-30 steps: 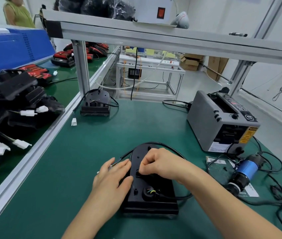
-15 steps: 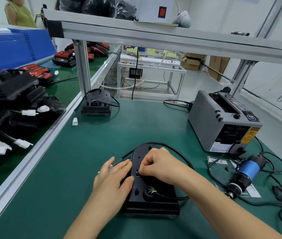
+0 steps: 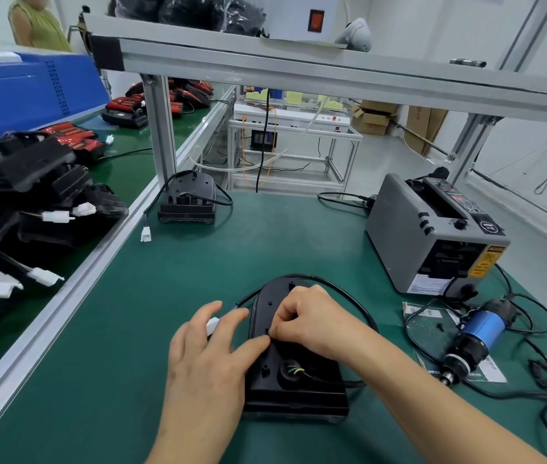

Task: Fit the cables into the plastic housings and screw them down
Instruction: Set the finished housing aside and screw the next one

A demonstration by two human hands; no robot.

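Note:
A black plastic housing (image 3: pixel 293 390) lies flat on the green mat in front of me. A black cable (image 3: pixel 349 294) loops round its far end and right side, and coloured wires show in a round hole near its front. My left hand (image 3: pixel 211 356) rests at the housing's left edge with straight fingers, its thumb on the housing; a white connector (image 3: pixel 212 325) peeks out under its fingers. My right hand (image 3: pixel 312 321) is curled on top of the housing's middle, fingertips pressed together at a small spot. What they pinch is hidden.
A second black housing (image 3: pixel 190 200) with its cable stands at the back left. A grey tape dispenser (image 3: pixel 432 236) sits at the right, with a blue electric screwdriver (image 3: pixel 472 339) and tangled cords beside it. More housings (image 3: pixel 24 195) are piled beyond the aluminium rail on the left.
My left hand has slid slightly left off the housing, uncovering the white connector. My right hand stays curled at the same spot on the housing.

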